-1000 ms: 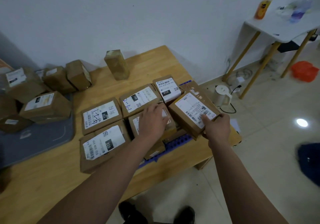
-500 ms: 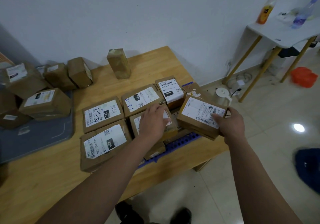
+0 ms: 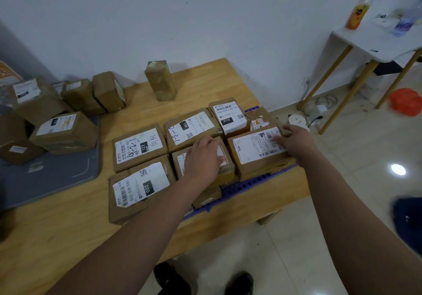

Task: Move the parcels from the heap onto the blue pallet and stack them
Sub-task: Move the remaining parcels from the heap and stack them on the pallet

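Observation:
Several brown parcels with white labels lie packed side by side on the blue pallet (image 3: 246, 185) on the wooden table (image 3: 68, 230). My left hand (image 3: 202, 157) rests flat on a small parcel (image 3: 227, 170) in the middle of the pallet. My right hand (image 3: 294, 142) presses with spread fingers on the far right corner of a larger labelled parcel (image 3: 251, 152), which lies flat at the pallet's right end. The heap of parcels (image 3: 64, 130) sits at the left, partly on a grey tray (image 3: 57, 173).
One tall parcel (image 3: 161, 80) stands upright near the wall behind the pallet. To the right, past the table's edge, are a white kettle (image 3: 296, 120) and cables on the tiled floor, a white side table (image 3: 370, 43) with bottles, and an orange object (image 3: 405, 101).
My right hand has swung the larger parcel from a tilted hold down flat onto the pallet's right end and now lies on top of it. My left hand stayed on the middle parcel.

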